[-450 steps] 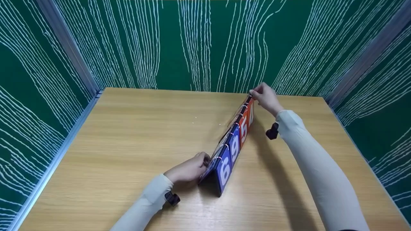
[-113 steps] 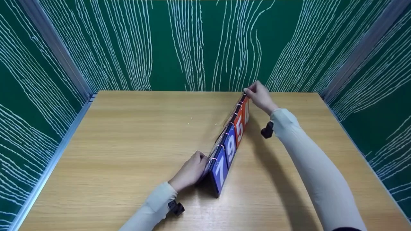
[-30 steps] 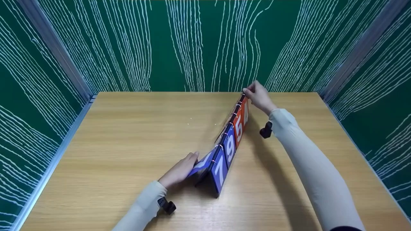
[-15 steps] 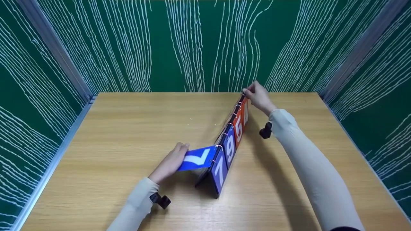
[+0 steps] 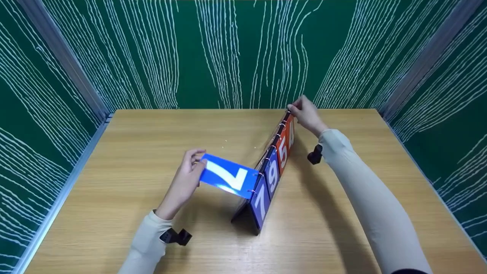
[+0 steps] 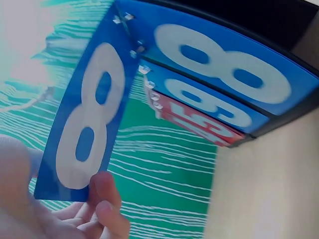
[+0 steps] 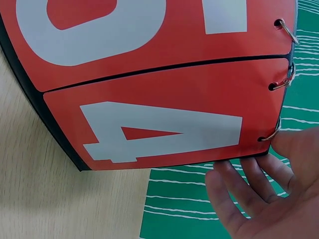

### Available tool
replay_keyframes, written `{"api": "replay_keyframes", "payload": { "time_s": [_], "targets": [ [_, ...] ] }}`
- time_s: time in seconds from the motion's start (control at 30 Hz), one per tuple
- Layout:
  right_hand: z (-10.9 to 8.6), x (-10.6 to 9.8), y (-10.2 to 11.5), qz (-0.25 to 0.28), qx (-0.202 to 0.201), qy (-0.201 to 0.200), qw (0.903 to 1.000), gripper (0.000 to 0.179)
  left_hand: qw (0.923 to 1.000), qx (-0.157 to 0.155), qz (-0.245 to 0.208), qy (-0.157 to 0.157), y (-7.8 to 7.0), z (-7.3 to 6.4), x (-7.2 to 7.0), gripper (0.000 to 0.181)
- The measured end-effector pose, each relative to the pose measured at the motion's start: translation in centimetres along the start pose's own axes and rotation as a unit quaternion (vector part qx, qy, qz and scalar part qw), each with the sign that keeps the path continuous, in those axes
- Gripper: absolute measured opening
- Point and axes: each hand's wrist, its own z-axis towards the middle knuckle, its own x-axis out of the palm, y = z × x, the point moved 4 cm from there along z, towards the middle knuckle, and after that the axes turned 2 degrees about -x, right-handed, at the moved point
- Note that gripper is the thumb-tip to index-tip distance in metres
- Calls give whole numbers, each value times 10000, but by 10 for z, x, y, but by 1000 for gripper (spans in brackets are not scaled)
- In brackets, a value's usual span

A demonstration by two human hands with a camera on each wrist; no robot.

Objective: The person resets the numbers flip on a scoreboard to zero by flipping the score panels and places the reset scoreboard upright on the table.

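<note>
A tent-shaped flip scoreboard [image 5: 272, 172] stands on the table, its right-hand face reading 7, 9 in blue and 5, 4 in red. My left hand [image 5: 184, 179] pinches the outer edge of a blue number card [image 5: 228, 176], raised off the left side and still hanging on its rings. The card's upper side bears a 7; in the left wrist view its underside bears an 8. Behind it, another blue 8 card [image 6: 224, 64] lies on the stand. At the far end my right hand [image 5: 307, 113] grips the top corner, beside the red 4 card [image 7: 164, 134].
The wooden table [image 5: 152, 140] extends around the scoreboard. Green walls [image 5: 190, 57] with white wavy lines enclose the back and sides. A few tiny white specks [image 5: 225, 140] lie left of the scoreboard.
The nearest right-face card went from 6 to 7 earlier. Within the last second my left hand has lifted a blue card outward and up to the left. My right hand stays put.
</note>
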Motion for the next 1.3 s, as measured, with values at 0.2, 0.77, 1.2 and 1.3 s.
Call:
{"api": "replay_keyframes", "payload": {
  "time_s": [0.2, 0.77, 1.2, 1.3],
  "targets": [
    [-1, 0, 1, -8, 29, 54, 10000, 28, 9994, 309, -128, -58, -18, -12, 0, 58],
    [-2, 0, 0, 94, 142, 35, 9998, 28, 9947, 752, -347, 604, -38, -33, 38, 59],
    [1, 0, -1, 70, 14, 48, 10000, 25, 9824, 1507, -162, 1094, -49, -43, 63, 66],
    [1, -1, -1, 73, 39, 49, 10000, 25, 9774, 1778, -127, 1136, -52, -45, 68, 62]
  ]
}}
